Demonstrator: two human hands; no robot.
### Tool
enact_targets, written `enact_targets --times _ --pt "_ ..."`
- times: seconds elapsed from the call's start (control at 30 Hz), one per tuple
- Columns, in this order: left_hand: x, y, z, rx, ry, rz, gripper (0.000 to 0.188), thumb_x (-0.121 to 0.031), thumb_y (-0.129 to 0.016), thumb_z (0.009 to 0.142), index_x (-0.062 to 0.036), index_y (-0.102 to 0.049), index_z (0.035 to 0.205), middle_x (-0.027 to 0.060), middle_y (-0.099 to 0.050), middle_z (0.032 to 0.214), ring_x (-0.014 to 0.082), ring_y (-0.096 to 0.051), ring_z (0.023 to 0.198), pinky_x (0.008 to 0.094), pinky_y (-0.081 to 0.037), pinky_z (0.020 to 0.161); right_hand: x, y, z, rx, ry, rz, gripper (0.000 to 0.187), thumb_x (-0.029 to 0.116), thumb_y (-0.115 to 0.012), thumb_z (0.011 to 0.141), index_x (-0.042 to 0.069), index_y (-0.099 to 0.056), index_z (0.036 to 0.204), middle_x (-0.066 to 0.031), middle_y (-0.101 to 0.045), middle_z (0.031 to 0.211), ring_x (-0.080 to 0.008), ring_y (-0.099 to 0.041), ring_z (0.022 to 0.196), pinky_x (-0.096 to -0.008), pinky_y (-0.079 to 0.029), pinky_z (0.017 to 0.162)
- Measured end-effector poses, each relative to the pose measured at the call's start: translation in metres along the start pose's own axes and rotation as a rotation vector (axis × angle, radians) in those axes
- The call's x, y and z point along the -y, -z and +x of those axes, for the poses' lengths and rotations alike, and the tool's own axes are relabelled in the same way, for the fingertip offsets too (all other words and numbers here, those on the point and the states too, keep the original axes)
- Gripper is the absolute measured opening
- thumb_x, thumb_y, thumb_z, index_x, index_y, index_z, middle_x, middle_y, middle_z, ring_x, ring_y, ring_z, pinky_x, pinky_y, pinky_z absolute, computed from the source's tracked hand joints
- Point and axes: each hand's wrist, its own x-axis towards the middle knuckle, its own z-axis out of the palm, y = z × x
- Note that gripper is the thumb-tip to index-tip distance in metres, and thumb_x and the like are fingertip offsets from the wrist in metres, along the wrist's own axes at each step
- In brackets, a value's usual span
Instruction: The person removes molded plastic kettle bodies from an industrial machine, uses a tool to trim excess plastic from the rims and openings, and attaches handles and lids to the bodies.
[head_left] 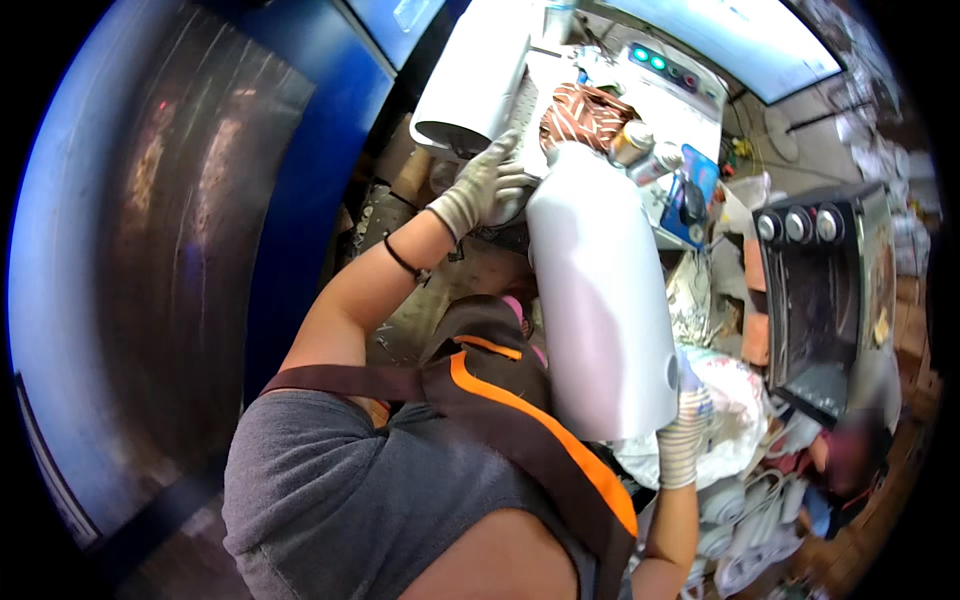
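Note:
A large smooth white housing (602, 300), rounded like a long shell with a small round hole near its near end, lies across my front right. My right hand (688, 405), in a striped knit glove, grips its near right side; the fingers are partly hidden. My left hand (487, 190), in a pale knit glove, is spread beside the near rim of a second white hollow shell (472, 75) standing farther off. Whether its fingertips touch that rim I cannot tell.
Beyond the housing stands a white machine with a control panel (665, 68) and lit green buttons. Brown striped cloth (585, 118), spray cans (632, 143) and a blue board (700, 195) lie there. A black oven-like box (815, 300) stands right, a blue cabinet (310, 190) left. Another person (850, 455) is low right.

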Motion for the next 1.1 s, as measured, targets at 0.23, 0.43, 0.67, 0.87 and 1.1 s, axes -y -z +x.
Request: enact_targets --times 0.23,0.43,0.67,0.87,1.1 --pt "-0.065 0.046 0.055 -0.538 -0.377 -0.029 0.026 -0.033 -0.067 0.082 -0.0113 -0.054 0.086 0.0025 -0.052 0.067 0.0144 -0.048 0.048 0.0277 -0.042 0.044 -0.061 -0.08 -0.033 0.04 -0.083 -0.024 0.042 0.017 -0.063 0.084 -0.004 -0.057 0.12 -0.0173 -0.065 0.111 -0.0311 -0.063 0.102 -0.035 -0.048 0.088" --pt "-0.077 -0.038 -0.027 -0.211 -0.703 -0.261 0.016 -0.017 -0.064 0.085 -0.0096 -0.058 0.098 0.0005 -0.054 0.079 0.0127 -0.052 0.064 0.0282 -0.045 0.053 0.003 -0.099 0.086 -0.355 -0.126 0.667 0.046 0.027 -0.056 0.091 -0.005 -0.05 0.123 -0.0168 -0.059 0.119 -0.0277 -0.059 0.103 -0.0387 -0.047 0.089" --pt "-0.026 -0.035 -0.265 -0.308 -0.644 0.627 0.018 -0.018 -0.055 0.092 -0.0011 -0.059 0.098 0.0078 -0.064 0.089 0.0165 -0.061 0.079 0.0271 -0.048 0.067 0.058 -0.192 0.285 -0.295 -0.176 0.279 0.039 0.02 -0.058 0.085 0.0 -0.053 0.118 -0.022 -0.061 0.105 -0.0362 -0.059 0.094 -0.0404 -0.047 0.086" --pt "0.011 0.017 -0.276 -0.682 -0.252 0.077 0.023 -0.023 -0.054 0.092 -0.0025 -0.06 0.099 0.0057 -0.063 0.082 0.0121 -0.057 0.062 0.025 -0.048 0.053 0.118 -0.323 0.352 -0.176 -0.173 -0.849 0.032 0.022 -0.058 0.087 0.005 -0.059 0.115 -0.0133 -0.058 0.1 -0.021 -0.055 0.092 -0.0354 -0.046 0.08" --pt "0.025 0.083 -0.259 -0.805 0.036 -0.23 0.028 -0.018 -0.063 0.082 -0.0046 -0.056 0.105 0.0076 -0.062 0.085 0.0169 -0.058 0.061 0.0301 -0.05 0.052 0.061 -0.475 0.32 -0.855 -0.03 -2.33 0.044 0.018 -0.044 0.091 0.012 -0.055 0.049 -0.0013 -0.054 0.047 -0.0127 -0.055 0.042 -0.024 -0.047 0.044"
